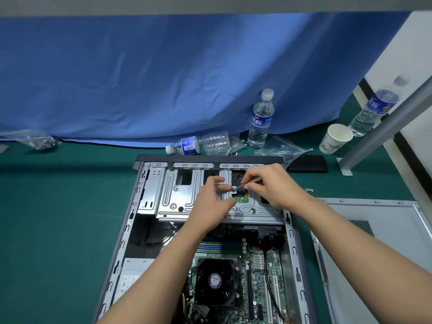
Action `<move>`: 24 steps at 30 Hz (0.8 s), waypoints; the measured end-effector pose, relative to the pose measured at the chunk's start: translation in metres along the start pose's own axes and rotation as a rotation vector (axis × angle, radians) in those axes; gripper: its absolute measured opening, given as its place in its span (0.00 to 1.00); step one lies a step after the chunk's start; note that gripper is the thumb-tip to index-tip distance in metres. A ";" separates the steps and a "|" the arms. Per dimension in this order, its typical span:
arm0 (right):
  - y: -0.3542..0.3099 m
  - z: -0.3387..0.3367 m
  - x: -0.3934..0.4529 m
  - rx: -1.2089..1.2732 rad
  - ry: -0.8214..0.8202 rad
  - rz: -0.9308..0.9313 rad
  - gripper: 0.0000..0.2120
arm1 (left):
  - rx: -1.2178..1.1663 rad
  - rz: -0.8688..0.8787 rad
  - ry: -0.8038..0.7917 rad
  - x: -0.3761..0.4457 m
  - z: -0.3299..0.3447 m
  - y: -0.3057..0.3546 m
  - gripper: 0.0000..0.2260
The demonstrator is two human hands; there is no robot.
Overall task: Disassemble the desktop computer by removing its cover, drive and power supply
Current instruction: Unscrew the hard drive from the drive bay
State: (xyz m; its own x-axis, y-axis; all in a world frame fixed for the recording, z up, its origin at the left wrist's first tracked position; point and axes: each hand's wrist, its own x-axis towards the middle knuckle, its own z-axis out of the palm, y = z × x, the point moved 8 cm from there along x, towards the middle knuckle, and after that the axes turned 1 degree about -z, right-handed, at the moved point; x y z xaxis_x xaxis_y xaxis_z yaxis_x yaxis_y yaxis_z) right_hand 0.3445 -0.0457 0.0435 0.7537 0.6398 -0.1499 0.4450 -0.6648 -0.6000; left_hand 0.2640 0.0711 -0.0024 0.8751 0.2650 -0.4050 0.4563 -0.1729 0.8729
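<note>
green table [58, 206], open computer case [131, 220], removed cover [374, 230], bottles [260, 120], paper cup [336, 139]

Both forearms reached fwd & converged, bare to the elbow; left hand [211, 202] sat palm-down w/ thumb & index pinched together at the tips, right hand [272, 187] just beside it, fingers curled in a pen-like grip, knuckles up, wrists slightly bent.
</note>
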 end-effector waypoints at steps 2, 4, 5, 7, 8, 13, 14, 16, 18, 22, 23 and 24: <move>-0.005 -0.001 0.003 -0.038 -0.038 -0.032 0.02 | 0.008 -0.005 0.001 0.001 0.001 0.000 0.19; -0.014 0.001 0.008 -0.153 -0.094 -0.093 0.03 | 0.000 -0.013 0.003 0.001 0.001 0.000 0.19; -0.019 0.003 0.011 -0.228 -0.120 -0.121 0.03 | -0.014 -0.018 0.006 0.001 0.001 0.000 0.19; -0.030 0.006 0.015 -0.333 -0.160 -0.165 0.06 | -0.038 -0.028 0.009 0.001 0.002 -0.001 0.19; -0.035 0.007 0.016 -0.358 -0.171 -0.182 0.08 | -0.039 -0.031 0.009 0.001 0.002 0.000 0.19; -0.035 0.006 0.017 -0.301 -0.160 -0.153 0.08 | 0.040 -0.032 0.025 0.004 0.007 0.003 0.17; -0.032 0.004 0.016 -0.269 -0.139 -0.138 0.06 | 0.048 -0.040 0.029 0.005 0.008 0.003 0.17; -0.028 0.001 0.012 -0.221 -0.104 -0.128 0.04 | 0.053 -0.056 0.036 0.008 0.008 0.004 0.15; -0.028 0.001 0.010 -0.206 -0.089 -0.132 0.03 | 0.040 -0.076 0.038 0.009 0.008 0.003 0.15; -0.032 0.001 0.009 -0.248 -0.100 -0.176 0.04 | -0.028 -0.095 0.035 0.010 0.008 0.000 0.13; -0.034 0.002 0.010 -0.269 -0.111 -0.191 0.04 | -0.039 -0.099 0.039 0.010 0.007 0.000 0.12; -0.036 0.003 0.011 -0.293 -0.122 -0.204 0.04 | -0.043 -0.103 0.044 0.011 0.007 0.000 0.12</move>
State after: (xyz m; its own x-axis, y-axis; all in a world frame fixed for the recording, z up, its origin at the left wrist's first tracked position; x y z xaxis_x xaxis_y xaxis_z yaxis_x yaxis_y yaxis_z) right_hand 0.3358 -0.0137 0.0613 0.5803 0.7997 -0.1538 0.7124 -0.5900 -0.3799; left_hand 0.2747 0.0674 -0.0090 0.8155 0.3212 -0.4814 0.5351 -0.1019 0.8386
